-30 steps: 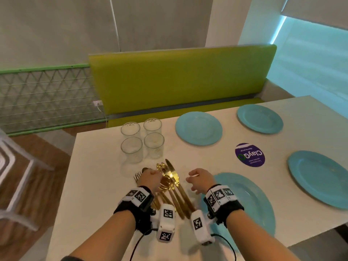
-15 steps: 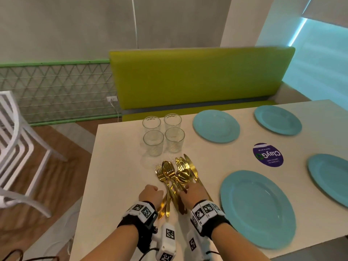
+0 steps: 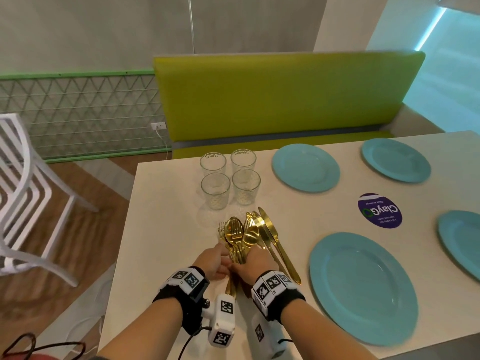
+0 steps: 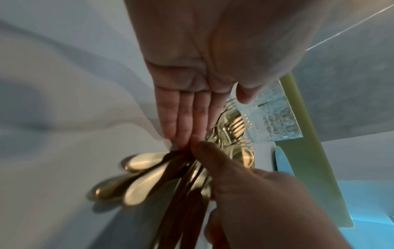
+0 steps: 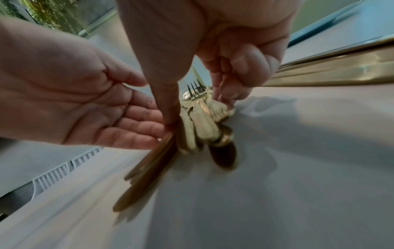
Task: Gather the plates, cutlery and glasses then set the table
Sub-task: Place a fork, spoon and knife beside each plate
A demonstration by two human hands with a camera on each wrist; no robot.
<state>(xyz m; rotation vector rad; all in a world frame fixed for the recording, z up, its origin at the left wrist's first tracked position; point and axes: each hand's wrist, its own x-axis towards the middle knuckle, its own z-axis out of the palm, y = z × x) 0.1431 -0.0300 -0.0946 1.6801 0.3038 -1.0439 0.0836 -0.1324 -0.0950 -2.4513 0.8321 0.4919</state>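
A pile of gold cutlery (image 3: pixel 241 237) lies on the white table (image 3: pixel 166 229), with forks and spoons bunched together and knives (image 3: pixel 272 237) just to their right. My right hand (image 3: pixel 249 261) pinches the fork and spoon handles (image 5: pixel 204 128) between thumb and curled fingers. Straight fingers of my left hand (image 3: pixel 218 258) press against the bundle (image 4: pixel 149 178) from the left, thumb apart. Several empty glasses (image 3: pixel 230 180) stand in a cluster behind the cutlery. Blue plates sit at near right (image 3: pixel 363 287), far middle (image 3: pixel 306 168), far right (image 3: pixel 396 160) and the right edge (image 3: pixel 462 240).
A purple round sticker (image 3: pixel 379 210) is stuck on the table between the plates. A green bench (image 3: pixel 280 100) runs along the table's far side. A white chair (image 3: pixel 23 203) stands on the wooden floor to the left.
Both hands slid back from the cutlery heads to the handles and drew together around the fork and spoon bundle. The knives stay to the right.
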